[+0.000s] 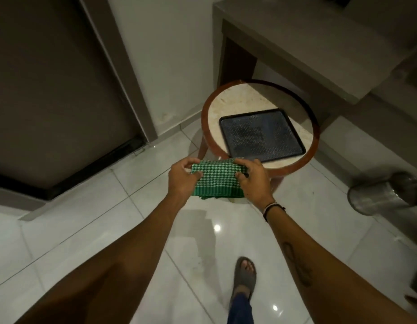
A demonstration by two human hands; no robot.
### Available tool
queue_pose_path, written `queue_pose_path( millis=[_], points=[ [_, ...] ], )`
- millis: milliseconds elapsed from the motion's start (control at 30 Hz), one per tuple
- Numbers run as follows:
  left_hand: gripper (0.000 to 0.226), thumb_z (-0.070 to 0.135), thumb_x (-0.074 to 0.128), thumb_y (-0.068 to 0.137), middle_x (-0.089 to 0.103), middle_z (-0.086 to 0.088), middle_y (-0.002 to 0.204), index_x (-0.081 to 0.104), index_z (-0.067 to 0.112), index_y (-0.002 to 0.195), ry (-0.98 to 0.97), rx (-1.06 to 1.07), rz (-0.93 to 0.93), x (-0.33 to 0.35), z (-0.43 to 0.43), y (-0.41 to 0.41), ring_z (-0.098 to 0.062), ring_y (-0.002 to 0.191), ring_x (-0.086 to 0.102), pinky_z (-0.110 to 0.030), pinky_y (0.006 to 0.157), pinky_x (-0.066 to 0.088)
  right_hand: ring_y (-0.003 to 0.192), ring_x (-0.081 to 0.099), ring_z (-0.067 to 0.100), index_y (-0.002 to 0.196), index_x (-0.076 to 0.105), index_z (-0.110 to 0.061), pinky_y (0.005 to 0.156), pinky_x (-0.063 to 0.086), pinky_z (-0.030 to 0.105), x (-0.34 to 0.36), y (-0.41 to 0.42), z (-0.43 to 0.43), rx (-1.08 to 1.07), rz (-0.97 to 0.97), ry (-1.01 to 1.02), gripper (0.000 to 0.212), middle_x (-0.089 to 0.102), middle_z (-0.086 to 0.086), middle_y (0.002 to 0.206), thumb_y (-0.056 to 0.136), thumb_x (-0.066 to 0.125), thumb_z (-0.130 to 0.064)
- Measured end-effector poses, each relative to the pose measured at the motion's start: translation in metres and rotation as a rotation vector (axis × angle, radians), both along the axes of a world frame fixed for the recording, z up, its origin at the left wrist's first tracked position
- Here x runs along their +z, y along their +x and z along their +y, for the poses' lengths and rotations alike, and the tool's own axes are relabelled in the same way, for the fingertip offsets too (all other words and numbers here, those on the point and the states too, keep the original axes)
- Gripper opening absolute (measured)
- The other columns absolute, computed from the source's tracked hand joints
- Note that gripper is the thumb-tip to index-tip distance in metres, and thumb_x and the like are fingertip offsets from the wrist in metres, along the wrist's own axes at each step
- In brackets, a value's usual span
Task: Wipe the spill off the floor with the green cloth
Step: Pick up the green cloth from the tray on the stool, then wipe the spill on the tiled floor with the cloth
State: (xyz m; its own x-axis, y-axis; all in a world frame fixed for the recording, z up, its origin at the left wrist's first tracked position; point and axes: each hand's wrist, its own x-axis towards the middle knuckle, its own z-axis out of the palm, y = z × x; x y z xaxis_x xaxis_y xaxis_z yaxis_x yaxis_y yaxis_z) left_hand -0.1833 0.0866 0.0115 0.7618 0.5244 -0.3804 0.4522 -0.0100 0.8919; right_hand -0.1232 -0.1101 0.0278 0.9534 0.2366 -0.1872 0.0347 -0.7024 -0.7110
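Floor (86,230) glossy white tile | both hands pinching green cloth (217,181) (folded) | round table (315,141) beyond

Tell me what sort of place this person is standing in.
Probably a hotel room or a similar indoor lodging, near the entrance. Signs: glossy white floor tiles, a dark door set in the wall, and a round side table bearing a black tray beside a built-in counter.

The green cloth (217,181), white-checked with a solid green border, is folded and held above the floor (86,218).
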Motion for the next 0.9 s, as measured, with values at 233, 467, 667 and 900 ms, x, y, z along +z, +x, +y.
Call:
queue_pose_path(
  millis=[233,467,667,900],
  points=[
    [0.041,-0.011,0.077,0.095,0.074,0.0,0.124,0.079,0.011,0.13,-0.04,-0.09,0.014,0.012,0.052,-0.148,-0.037,0.121,0.078,-0.055,0.106,0.066,0.131,0.065,0.032,0.144,0.072,-0.012,0.117,0.045,0.028,0.017,-0.163,0.043,-0.066,0.023,-0.026,0.043,0.063,0.016,0.141,0.102,0.071,-0.002],
    [0.047,-0.012,0.073,0.097,0.072,-0.012,0.145,0.076,0.012,0.139,-0.065,-0.1,0.119,-0.017,0.065,-0.258,-0.038,0.123,0.078,-0.055,0.105,0.067,0.115,0.071,0.029,0.138,0.077,-0.013,0.11,0.061,0.044,-0.018,-0.272,0.053,-0.084,0.111,0.009,0.043,0.07,0.011,0.131,0.099,0.075,0.003],
    [0.067,-0.017,0.071,0.096,0.06,-0.007,0.155,0.065,0.013,0.155,-0.077,-0.19,0.194,-0.085,0.04,-0.319,-0.033,0.125,0.075,-0.051,0.104,0.068,0.102,0.073,0.026,0.137,0.077,-0.016,0.101,0.064,0.038,-0.094,-0.329,0.032,-0.163,0.203,0.015,0.046,0.07,0.007,0.131,0.097,0.075,0.007],
    [0.064,-0.014,0.069,0.097,0.064,-0.008,0.152,0.066,0.014,0.154,0.087,-0.333,0.322,-0.193,0.003,-0.407,-0.025,0.135,0.065,-0.023,0.103,0.06,0.108,0.076,0.023,0.141,0.071,-0.006,0.099,0.066,0.045,-0.208,-0.406,-0.015,-0.542,0.677,0.289,0.059,0.077,0.014,0.126,0.088,0.077,0.018]
  ],
)
